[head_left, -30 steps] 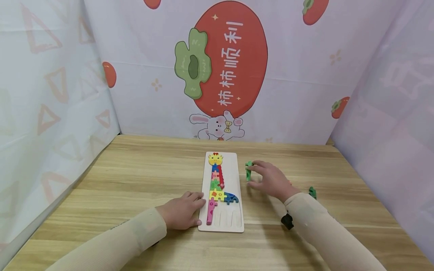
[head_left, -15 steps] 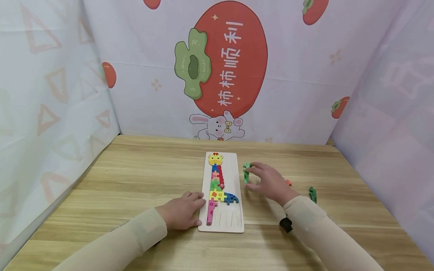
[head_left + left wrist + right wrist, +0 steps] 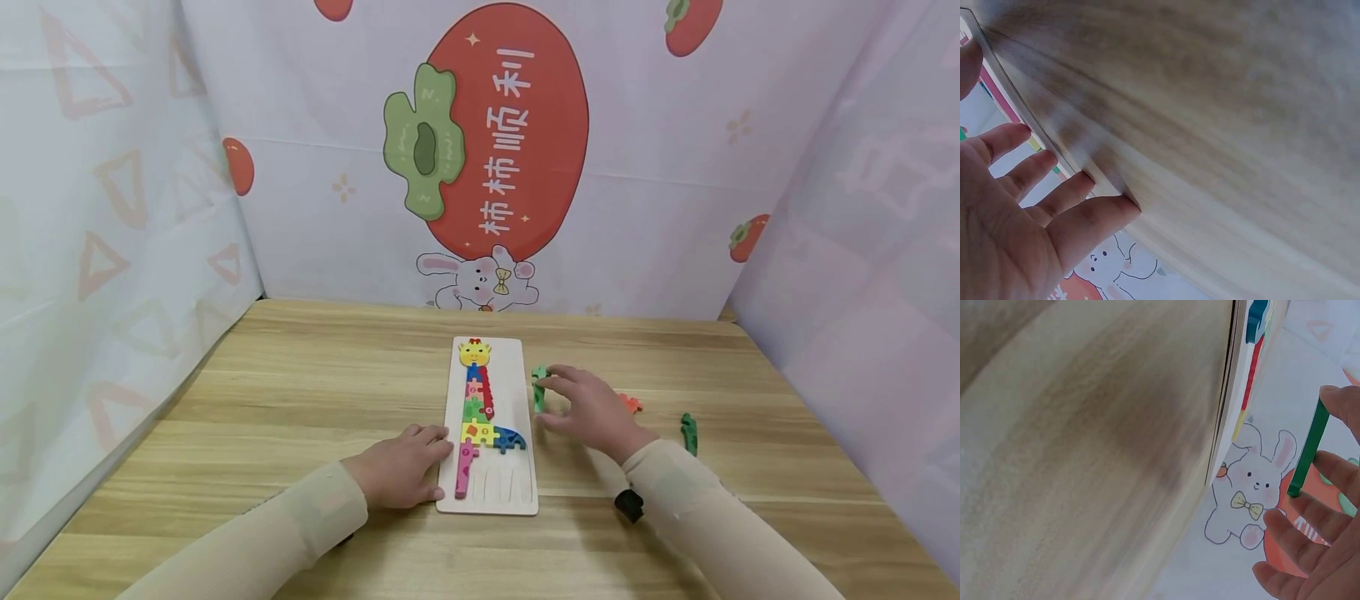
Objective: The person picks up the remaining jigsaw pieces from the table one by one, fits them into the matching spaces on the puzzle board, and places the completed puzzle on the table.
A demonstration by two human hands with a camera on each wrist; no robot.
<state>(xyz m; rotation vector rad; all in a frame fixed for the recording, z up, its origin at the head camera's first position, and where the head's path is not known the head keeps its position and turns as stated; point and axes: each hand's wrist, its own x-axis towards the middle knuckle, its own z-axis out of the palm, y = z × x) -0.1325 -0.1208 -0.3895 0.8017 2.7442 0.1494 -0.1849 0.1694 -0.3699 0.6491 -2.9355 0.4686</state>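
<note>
Between thumb and fingers my right hand pinches a green puzzle piece, lifted off the table just right of the board. In the right wrist view the green piece shows edge-on. A pale wooden puzzle board lies upright before me, with a giraffe of colored pieces in it: yellow head, several neck pieces, a blue rear piece and a pink leg piece. Bare leg slots show at its lower right. My left hand rests on the table with its fingertips and thumb against the board's left edge.
On the wooden table, an orange-red piece lies just beyond my right hand, and a dark green piece farther right. Printed cloth walls stand at the back and both sides.
My right hand has moved slightly left and toward me with the green puzzle piece, nearing the board. More of the orange-red piece shows. The left hand stays put.
</note>
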